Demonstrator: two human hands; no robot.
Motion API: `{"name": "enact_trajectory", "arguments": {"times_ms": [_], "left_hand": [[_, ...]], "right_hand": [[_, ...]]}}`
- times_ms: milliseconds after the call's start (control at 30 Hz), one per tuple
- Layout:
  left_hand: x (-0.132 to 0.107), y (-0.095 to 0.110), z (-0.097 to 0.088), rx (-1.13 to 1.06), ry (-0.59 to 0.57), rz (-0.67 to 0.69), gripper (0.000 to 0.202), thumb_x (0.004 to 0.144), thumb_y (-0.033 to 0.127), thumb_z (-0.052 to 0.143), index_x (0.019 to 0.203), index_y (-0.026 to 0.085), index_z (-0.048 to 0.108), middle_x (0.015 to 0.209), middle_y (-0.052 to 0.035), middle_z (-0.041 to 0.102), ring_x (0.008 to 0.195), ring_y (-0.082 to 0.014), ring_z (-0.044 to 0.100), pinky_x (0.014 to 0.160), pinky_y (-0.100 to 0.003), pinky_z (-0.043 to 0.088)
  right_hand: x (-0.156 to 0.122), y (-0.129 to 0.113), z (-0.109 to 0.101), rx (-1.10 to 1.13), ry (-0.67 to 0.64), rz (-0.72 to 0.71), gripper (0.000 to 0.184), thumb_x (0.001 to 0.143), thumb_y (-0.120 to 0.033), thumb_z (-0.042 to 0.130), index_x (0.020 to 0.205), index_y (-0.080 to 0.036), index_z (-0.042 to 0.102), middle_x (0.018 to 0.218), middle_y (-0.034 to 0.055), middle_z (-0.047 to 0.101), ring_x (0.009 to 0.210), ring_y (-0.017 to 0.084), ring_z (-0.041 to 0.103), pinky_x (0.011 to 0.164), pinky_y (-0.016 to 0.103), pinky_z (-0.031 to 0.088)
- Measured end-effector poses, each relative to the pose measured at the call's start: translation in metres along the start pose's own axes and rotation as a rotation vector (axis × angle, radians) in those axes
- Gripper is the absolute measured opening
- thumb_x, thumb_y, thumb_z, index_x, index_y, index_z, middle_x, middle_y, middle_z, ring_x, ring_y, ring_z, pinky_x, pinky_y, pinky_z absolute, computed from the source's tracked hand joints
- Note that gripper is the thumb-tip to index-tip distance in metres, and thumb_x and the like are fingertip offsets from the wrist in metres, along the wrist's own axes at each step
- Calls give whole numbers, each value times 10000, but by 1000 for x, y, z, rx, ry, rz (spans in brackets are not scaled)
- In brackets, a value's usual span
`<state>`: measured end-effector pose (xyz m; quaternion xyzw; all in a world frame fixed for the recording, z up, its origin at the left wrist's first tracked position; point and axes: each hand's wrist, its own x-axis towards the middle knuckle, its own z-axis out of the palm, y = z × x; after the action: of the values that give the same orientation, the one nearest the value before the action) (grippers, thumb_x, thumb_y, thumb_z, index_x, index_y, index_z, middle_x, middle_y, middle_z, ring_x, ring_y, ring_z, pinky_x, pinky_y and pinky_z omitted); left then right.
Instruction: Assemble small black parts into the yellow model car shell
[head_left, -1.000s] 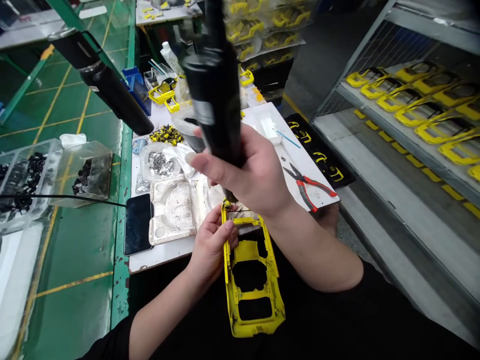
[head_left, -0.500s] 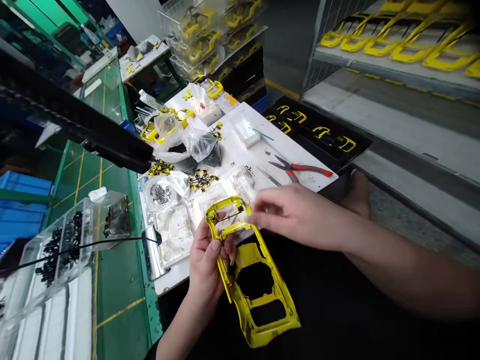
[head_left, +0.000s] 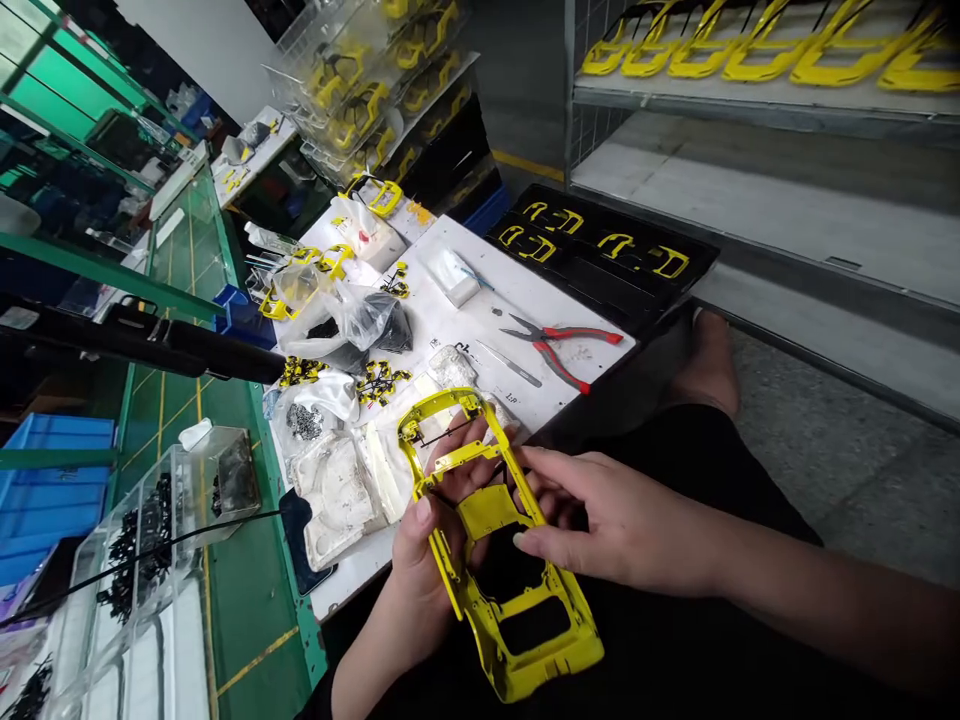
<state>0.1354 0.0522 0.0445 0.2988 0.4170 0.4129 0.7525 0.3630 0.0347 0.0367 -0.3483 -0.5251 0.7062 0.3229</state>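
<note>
A yellow plastic model car body shell [head_left: 574, 610] with several openings lies tilted over my dark-clothed lap. A thin dark rod [head_left: 448, 433] crosses its far opening. My left hand [head_left: 427, 570] grips the shell's left side, thumb on the rail, with its other fingers reaching underneath and showing through the openings. At the right rail, my right hand [head_left: 600, 515] has its index finger and thumb on the shell and the other fingers curled beside it. Whether a small part sits between those fingers is hidden.
Red-handled pliers [head_left: 555, 345] and tweezers [head_left: 510, 362] lie on the white table [head_left: 465, 325]. Left of the shell are a white moulded tray [head_left: 337, 490], bags and small yellow-black parts [head_left: 380, 382]. A black tray [head_left: 585, 265] holds yellow frames. My bare foot [head_left: 709, 370] is at right.
My right hand, blurred above the shell's right side before, has come down onto its right rail. My left fingers reach further under the shell. The camera view has shifted.
</note>
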Motion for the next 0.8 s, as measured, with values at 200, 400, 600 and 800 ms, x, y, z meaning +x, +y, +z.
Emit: {"name": "enact_trajectory", "arguments": {"times_ms": [200,400,600,800], "left_hand": [[6,2,-2,11,-27,-14,1003,704,716,955,1571,317,646,1365,-167,769,1312,-422,731,847,-423,705],[4,4,1,35,-25,-11,1025,693,729,960,1572,299,655,1186,-163,808,1198,-443,762,824,-477,699],[7,-2,-11,4,-36,-33,1030,679,740,940,1577,333,639,1407,-179,764,1395,-476,687,872,-505,695],[10,-6,-19,-44,-66,-20,1009,666,730,955,1551,358,641,1365,-167,769,1398,-463,691,795,-480,697]], "right_hand": [[-1,1,-3,-15,-2,-1,366,982,-422,871,1237,-218,706,1103,38,818,918,221,759,803,317,615],[0,-2,-3,-33,-5,1,339,968,-385,882,1205,-219,705,1088,20,810,916,209,739,811,312,609],[2,-1,-2,-47,-10,-4,341,981,-385,870,1227,-221,702,1092,18,804,897,197,725,788,298,600],[3,0,2,-64,-11,-12,363,1003,-457,850,1239,-226,699,1091,24,797,910,208,732,806,314,603]]}}
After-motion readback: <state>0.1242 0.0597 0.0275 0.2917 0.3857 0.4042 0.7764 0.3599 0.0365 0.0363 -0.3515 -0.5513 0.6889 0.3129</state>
